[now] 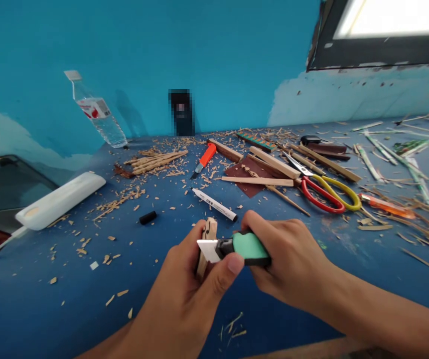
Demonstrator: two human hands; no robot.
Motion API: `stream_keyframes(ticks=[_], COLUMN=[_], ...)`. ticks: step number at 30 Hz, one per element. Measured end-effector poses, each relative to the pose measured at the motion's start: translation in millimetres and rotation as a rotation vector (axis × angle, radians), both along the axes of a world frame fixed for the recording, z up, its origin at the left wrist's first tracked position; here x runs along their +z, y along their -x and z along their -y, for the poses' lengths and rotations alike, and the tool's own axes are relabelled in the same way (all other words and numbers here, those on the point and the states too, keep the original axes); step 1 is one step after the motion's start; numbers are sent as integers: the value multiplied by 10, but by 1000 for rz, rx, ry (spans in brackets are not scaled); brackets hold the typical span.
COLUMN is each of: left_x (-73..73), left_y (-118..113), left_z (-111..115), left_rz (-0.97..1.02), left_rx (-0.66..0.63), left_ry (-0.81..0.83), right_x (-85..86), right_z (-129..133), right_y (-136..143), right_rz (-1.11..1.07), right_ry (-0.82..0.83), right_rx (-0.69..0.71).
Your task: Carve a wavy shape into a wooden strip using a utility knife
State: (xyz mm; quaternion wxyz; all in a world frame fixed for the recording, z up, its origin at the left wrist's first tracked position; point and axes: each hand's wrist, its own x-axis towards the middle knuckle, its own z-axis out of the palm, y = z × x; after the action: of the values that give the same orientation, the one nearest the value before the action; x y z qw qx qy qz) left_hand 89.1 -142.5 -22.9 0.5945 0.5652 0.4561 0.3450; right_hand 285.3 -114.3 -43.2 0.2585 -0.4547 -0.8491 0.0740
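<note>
My left hand (188,289) is closed around a small wooden stick (210,230) with dark curved marks drawn near its upper end. In my right hand (292,254) is a green and black utility knife (249,248). Its blade lies across the stick, apparently touching it, and my left thumb rests by the front of the knife. Just beyond my hands lies an uncapped white marker (214,204), its black cap (147,218) to the left. An orange cutter (205,158) lies farther back.
Red-and-yellow-handled scissors (322,192), wood strips (259,181) and brown sandpaper (249,188) lie to the right. Thin sticks (158,162) are piled back left. A water bottle (100,117) leans by the blue wall, near a white oblong object (63,199). Shavings litter the blue table (124,254).
</note>
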Motion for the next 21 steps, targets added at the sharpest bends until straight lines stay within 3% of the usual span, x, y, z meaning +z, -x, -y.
stream_keyframes(ticks=[7, 13, 17, 21], left_x=[22, -20, -56, -107], left_y=[-141, -224, -189, -112], left_z=[31, -47, -37, -7], left_rz=[95, 157, 190, 112], left_rx=[203, 220, 207, 176], left_ry=[222, 306, 280, 159], right_x=[96, 56, -3, -26], right_z=[-102, -118, -143, -198], right_y=[87, 121, 76, -17], right_rz=[220, 272, 175, 64], right_ry=[-46, -151, -259, -192], right_rx=[-155, -224, -143, -10])
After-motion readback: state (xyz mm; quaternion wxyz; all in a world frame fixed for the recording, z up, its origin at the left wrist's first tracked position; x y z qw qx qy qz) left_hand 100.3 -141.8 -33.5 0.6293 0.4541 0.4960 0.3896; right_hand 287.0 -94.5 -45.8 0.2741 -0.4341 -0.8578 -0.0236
